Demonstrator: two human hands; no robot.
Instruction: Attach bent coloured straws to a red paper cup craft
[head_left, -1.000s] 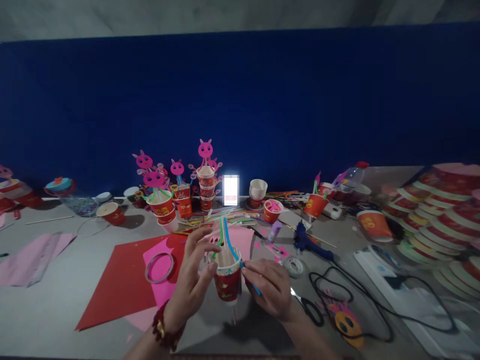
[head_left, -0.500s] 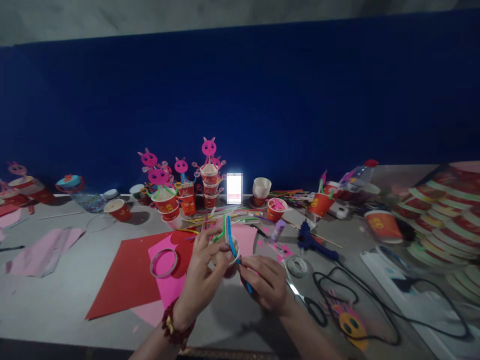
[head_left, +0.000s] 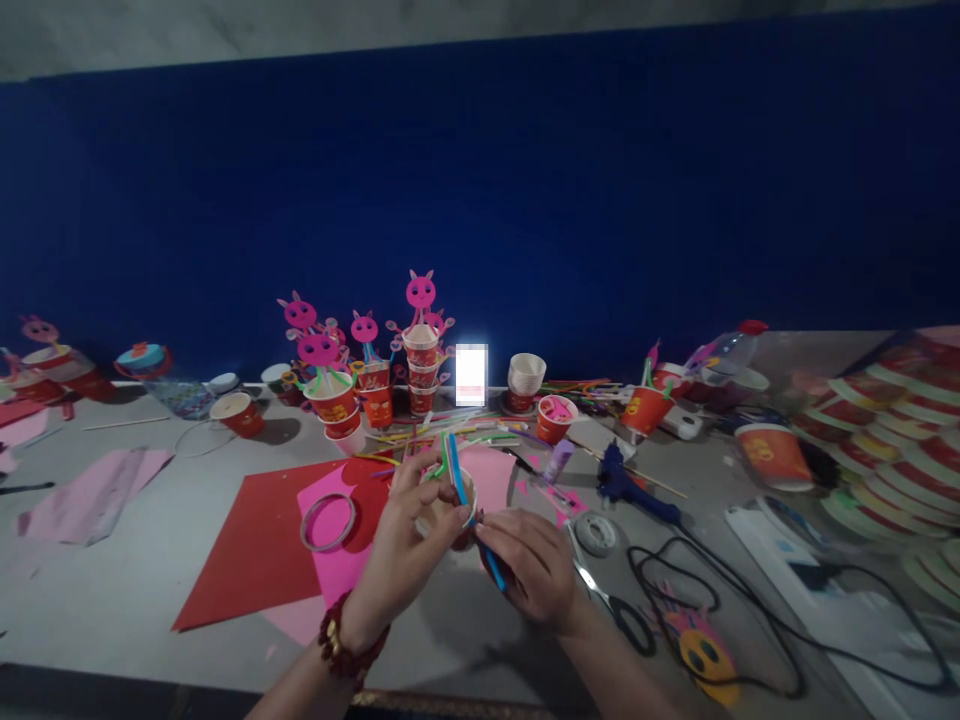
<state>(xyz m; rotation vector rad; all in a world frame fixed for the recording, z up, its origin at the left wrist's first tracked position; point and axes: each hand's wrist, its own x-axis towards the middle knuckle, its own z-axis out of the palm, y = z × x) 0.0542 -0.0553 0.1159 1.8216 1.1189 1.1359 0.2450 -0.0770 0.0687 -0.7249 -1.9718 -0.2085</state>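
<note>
Blue backdrop (head_left: 480,200) behind, grey tabletop (head_left: 135,575) below. Blue straw (head_left: 458,470) centre stage: bent over rim of paper cup (head_left: 473,490), upper leg near upright beside green straw (head_left: 443,456), lower leg slanting down and rightward outside cup. Left hand's (head_left: 409,535) fingers clamped on it by rim; right hand (head_left: 536,565), nearer lower leg, fingers pinched just past bend, though exact contact looks half hidden. Beyond right hand: scissors (head_left: 632,625), glue gun (head_left: 628,483).

Open passage: the grey table (head_left: 124,620), left of the left hand (head_left: 412,525), past a flat red paper sheet (head_left: 247,555). Obstacles: black-handled metal scissors (head_left: 594,582), just right of the right hand (head_left: 536,562); dark-blue glue gun (head_left: 628,487), farther ahead and right.
</note>
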